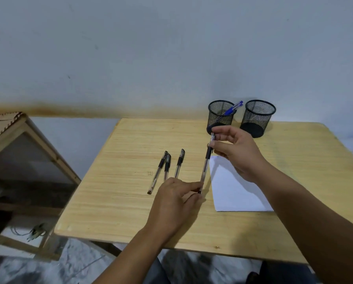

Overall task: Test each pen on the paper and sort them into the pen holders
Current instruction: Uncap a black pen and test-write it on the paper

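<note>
A black-capped clear pen (205, 168) is held above the wooden table (120, 181) between both hands. My left hand (175, 203) pinches its near end, and my right hand (235, 152) grips its far end near the cap. Three similar pens (167, 167) lie side by side on the table, left of the held one. A white sheet of paper (233, 191) lies under my right wrist. Two black mesh pen holders stand at the back: the left holder (220, 115) contains blue pens (234, 107), while the right holder (257, 117) looks empty.
A wooden-framed stand (28, 160) stands to the left of the table, with a cable on the floor beneath it. A pale wall rises directly behind the table's far edge.
</note>
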Motion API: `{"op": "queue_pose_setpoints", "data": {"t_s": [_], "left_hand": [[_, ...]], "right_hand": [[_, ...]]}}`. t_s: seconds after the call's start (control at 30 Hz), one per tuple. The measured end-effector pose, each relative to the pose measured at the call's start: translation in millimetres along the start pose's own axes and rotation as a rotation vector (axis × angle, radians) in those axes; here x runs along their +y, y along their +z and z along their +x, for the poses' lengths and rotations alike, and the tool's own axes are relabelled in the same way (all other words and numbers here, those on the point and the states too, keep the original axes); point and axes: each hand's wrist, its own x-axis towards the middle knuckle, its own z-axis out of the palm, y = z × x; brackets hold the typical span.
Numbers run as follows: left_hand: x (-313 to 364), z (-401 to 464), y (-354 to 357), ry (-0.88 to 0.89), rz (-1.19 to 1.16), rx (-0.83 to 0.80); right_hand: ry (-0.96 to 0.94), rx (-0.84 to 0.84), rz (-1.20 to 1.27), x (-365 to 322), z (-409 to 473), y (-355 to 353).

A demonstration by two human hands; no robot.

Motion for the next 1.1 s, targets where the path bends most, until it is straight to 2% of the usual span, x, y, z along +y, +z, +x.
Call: {"op": "queue_pose_setpoints", "data": {"t_s": [0.1,0.23,0.4,0.57,0.77,0.9,1.1], "left_hand": [[15.1,0.5,10.8,-0.171,-0.233,0.05],[31.4,5.3,22.3,-0.267,-0.404,0.021],[46.3,4.8,32.6,-0.289,-0.451,-0.017],[53.8,10.8,30.9,-0.228,-0.463,-0.053],[64.3,38.1,17.8,-0.28,-0.588,0.055],[69.9,48.1,12.0,-0.245,-0.617,0.019],[66.9,46.1,16.9,-0.34,-0.678,-0.059]], "right_hand": [[0.057,0.018,0.216,-9.6,-14.7,-7.5],[0.053,0.028,0.195,-10.7,-32.8,-11.9],[0.032,0.113,0.199,-5.2,-46.2,-17.2],[0.04,0.11,0.239,-6.0,-56.3,-20.7],[0.03,0.109,0.077,4.3,-73.2,-19.2],[0.028,0.077,0.005,9.7,-80.3,-15.8],[-0.008,0.149,-0.094,15.7,-87.3,-9.6]]}}
